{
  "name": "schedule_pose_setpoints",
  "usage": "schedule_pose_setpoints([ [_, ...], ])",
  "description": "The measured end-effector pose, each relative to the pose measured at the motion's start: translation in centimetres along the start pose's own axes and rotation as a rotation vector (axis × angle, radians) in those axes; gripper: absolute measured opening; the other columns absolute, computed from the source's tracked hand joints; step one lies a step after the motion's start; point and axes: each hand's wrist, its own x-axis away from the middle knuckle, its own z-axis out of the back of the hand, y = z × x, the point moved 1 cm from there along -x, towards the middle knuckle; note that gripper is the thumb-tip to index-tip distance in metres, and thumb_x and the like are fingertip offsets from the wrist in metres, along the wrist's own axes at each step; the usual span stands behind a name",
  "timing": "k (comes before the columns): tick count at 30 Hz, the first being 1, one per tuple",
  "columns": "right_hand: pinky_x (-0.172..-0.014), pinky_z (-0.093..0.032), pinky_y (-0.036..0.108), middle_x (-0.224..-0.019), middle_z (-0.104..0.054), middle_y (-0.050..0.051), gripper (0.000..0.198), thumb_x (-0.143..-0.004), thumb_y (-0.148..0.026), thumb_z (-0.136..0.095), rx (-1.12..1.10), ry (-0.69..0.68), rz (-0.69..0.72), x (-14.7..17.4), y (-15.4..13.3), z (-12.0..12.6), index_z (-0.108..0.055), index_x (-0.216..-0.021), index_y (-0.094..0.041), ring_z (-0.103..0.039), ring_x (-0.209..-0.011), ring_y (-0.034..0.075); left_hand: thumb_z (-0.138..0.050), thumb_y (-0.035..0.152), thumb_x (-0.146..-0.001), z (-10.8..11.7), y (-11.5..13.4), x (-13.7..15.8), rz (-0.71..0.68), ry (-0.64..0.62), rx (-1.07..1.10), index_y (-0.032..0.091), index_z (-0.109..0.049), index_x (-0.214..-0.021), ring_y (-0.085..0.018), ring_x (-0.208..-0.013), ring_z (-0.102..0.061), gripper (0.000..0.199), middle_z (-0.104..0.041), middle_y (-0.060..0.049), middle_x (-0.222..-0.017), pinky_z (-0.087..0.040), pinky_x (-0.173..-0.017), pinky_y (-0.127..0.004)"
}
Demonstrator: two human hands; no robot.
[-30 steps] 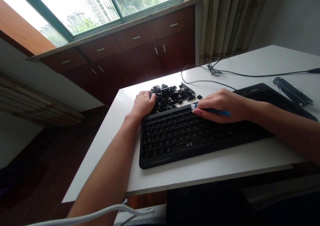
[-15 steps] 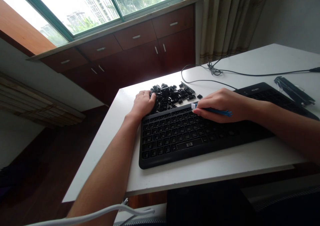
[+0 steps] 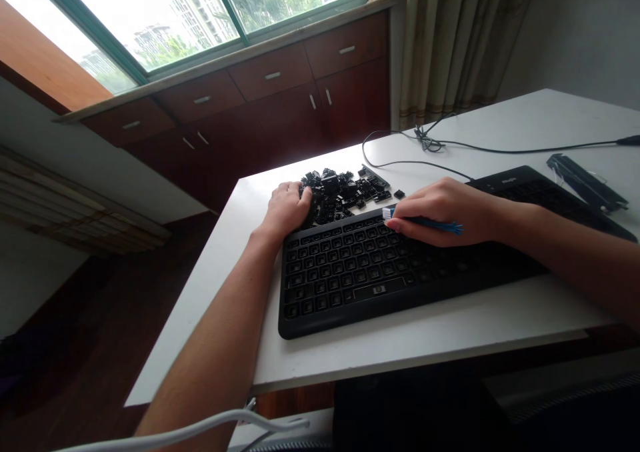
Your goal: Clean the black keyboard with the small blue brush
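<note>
The black keyboard lies across the table with its keycaps off and bare key sockets showing. Between thumb and fingers, my right hand grips a small brush with a blue handle. The brush's white bristles are at the upper rows of sockets, near the keyboard's back edge. My left hand rests just beyond the back left corner, thumb apart from the fingers, beside a pile of loose black keycaps. Its fingertips are partly out of sight.
A black cable runs from the keyboard over the white table. A long dark strip lies at the right. Past the table are brown cabinets under a window and a curtain. A white cord crosses the bottom.
</note>
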Motion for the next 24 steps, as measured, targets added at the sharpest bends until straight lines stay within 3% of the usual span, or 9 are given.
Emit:
schedule_pose_setpoints([
  [24, -0.056, -0.026, 0.024, -0.059, -0.045, -0.005, 0.033, -0.099, -0.037, -0.048, 0.007, -0.006, -0.006, 0.04, 0.14, -0.07, -0.048, -0.071, -0.019, -0.034, -0.054, 0.006, -0.028, 0.053, -0.094, -0.11, -0.09, -0.1, -0.002, 0.005, -0.013, 0.009, -0.053, -0.136, -0.036, -0.133, -0.045, 0.066, -0.053, -0.022, -0.139, -0.034, -0.115, -0.05],
])
